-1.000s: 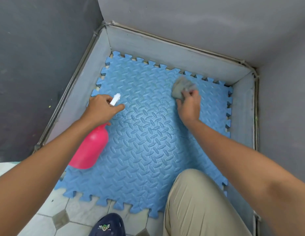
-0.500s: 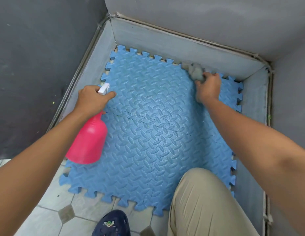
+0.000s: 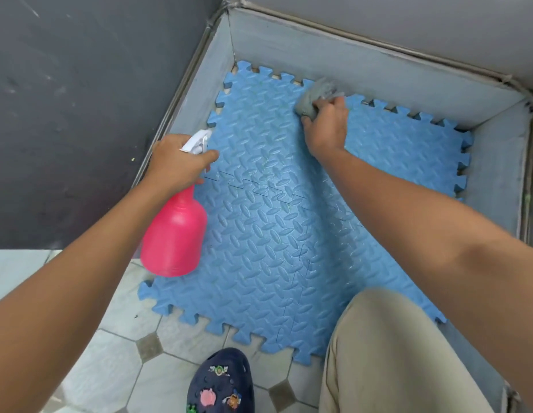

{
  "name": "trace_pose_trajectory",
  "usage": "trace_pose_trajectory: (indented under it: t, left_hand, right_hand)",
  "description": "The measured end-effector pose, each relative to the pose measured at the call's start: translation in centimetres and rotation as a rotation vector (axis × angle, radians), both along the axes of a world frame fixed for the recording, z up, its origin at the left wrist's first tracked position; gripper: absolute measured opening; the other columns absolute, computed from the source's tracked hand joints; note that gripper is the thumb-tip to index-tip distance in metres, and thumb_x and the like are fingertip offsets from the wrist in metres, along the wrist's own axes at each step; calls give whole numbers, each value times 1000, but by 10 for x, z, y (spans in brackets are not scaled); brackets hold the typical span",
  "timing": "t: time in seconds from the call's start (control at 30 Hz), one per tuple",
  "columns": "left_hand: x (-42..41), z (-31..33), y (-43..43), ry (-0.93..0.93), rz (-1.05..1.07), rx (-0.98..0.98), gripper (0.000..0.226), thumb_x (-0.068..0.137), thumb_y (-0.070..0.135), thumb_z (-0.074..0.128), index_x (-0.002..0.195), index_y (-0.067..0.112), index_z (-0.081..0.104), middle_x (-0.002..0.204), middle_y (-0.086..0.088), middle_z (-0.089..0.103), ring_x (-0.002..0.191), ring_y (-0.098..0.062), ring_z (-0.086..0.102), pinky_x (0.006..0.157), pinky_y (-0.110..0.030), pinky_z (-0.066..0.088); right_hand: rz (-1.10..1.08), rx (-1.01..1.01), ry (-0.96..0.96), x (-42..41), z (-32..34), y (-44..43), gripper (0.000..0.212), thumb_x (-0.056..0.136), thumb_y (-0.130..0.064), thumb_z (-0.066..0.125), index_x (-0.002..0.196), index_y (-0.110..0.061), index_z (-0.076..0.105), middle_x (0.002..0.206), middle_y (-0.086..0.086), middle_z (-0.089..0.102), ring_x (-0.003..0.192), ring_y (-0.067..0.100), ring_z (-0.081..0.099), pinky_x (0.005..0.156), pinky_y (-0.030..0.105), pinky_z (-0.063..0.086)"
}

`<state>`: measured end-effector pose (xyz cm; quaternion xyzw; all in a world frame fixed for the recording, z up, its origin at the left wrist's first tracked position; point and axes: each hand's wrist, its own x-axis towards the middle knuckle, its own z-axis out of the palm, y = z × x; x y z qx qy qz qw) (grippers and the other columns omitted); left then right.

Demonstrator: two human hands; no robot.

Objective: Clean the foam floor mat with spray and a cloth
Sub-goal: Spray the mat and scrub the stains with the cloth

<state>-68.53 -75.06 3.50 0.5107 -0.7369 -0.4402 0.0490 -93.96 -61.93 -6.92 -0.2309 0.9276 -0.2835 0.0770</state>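
A blue foam floor mat (image 3: 289,234) of interlocking tiles with a raised tread pattern fills a walled corner. My left hand (image 3: 175,160) grips the white trigger head of a pink spray bottle (image 3: 174,236), which hangs over the mat's left edge with its nozzle pointing toward the far end. My right hand (image 3: 326,126) holds a bunched grey cloth (image 3: 311,98) and presses it on the mat near the far edge.
Grey skirting walls (image 3: 363,70) close in the mat on the far, left and right sides. Pale floor tiles (image 3: 119,332) lie at the near left. My bent knee in beige trousers (image 3: 387,353) rests over the mat's near right, and a dark clog (image 3: 220,383) stands on the tiles.
My right hand has carried the cloth up to the mat's far edge and then leftward along it. The left hand keeps the bottle over the left edge.
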Motion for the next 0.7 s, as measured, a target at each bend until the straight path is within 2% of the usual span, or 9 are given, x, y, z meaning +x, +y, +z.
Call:
trace_pose_trajectory:
  t: [0.1, 0.17, 0.23, 0.3, 0.37, 0.47, 0.6, 0.63, 0.7]
  left_hand:
    - [14, 3, -2, 1, -14, -26, 16, 83, 21, 75, 92, 7, 77, 79, -10, 75, 60, -10, 66, 56, -35, 65]
    - [27, 7, -4, -7, -40, -55, 16, 82, 22, 76, 87, 6, 75, 78, -8, 72, 65, -14, 63, 55, -32, 63]
    - [41, 11, -5, -72, -127, -130, 24, 83, 25, 78, 83, 3, 68, 76, -10, 64, 67, -19, 54, 57, -27, 50]
    - [54, 11, -1, -107, -163, -153, 25, 84, 23, 77, 80, 3, 62, 73, -14, 61, 66, -21, 50, 60, -30, 41]
    - [66, 9, 3, -82, -160, -128, 22, 83, 21, 75, 79, 5, 61, 76, -22, 65, 64, -26, 56, 64, -34, 49]
    - [85, 9, 6, -19, -146, -111, 22, 84, 20, 73, 82, 3, 60, 73, -22, 59, 64, -36, 56, 69, -41, 55]
    - [113, 26, 13, 82, -154, -186, 11, 88, 17, 71, 86, 11, 62, 76, -10, 65, 63, -15, 50, 66, -22, 46]
    - [123, 31, 18, 106, -170, -204, 12, 89, 18, 70, 85, 13, 59, 72, -8, 64, 61, -18, 49, 63, -19, 44]
    - [144, 35, 27, 169, -195, -212, 15, 90, 20, 67, 83, 19, 54, 67, 0, 59, 63, -25, 52, 64, -25, 45]
  right_hand:
    - [305, 45, 44, 48, 4, -30, 40, 89, -25, 65, 127, -15, 60, 135, 13, 45, 123, 35, 42, 99, 42, 45]
    - [481, 50, 58, 87, 7, -27, 43, 87, -25, 67, 129, -18, 59, 132, 11, 46, 118, 33, 44, 92, 42, 48]
    - [652, 45, 60, 121, 6, -6, 44, 86, -26, 69, 128, -19, 60, 127, 10, 48, 114, 32, 45, 84, 42, 51]
    - [853, 49, 36, 141, 1, 24, 45, 84, -27, 72, 127, -21, 62, 127, 9, 50, 113, 31, 47, 82, 42, 53]
    - [986, 68, -3, 139, 2, 52, 45, 84, -25, 74, 127, -22, 64, 132, 9, 50, 119, 31, 49, 89, 42, 53]
    - [790, 88, -30, 108, 7, 69, 44, 85, -23, 73, 128, -23, 64, 133, 6, 50, 121, 28, 47, 99, 41, 46]
    - [271, 90, -30, 94, 15, 67, 40, 87, -22, 70, 126, -16, 64, 127, 8, 50, 117, 31, 50, 95, 37, 46]
    - [225, 105, -22, 108, 18, 60, 39, 87, -21, 69, 125, -15, 64, 127, 9, 49, 117, 34, 49, 93, 39, 47]
    - [225, 145, -20, 149, 21, 49, 37, 88, -20, 68, 125, -14, 64, 129, 10, 48, 116, 36, 47, 91, 41, 47]
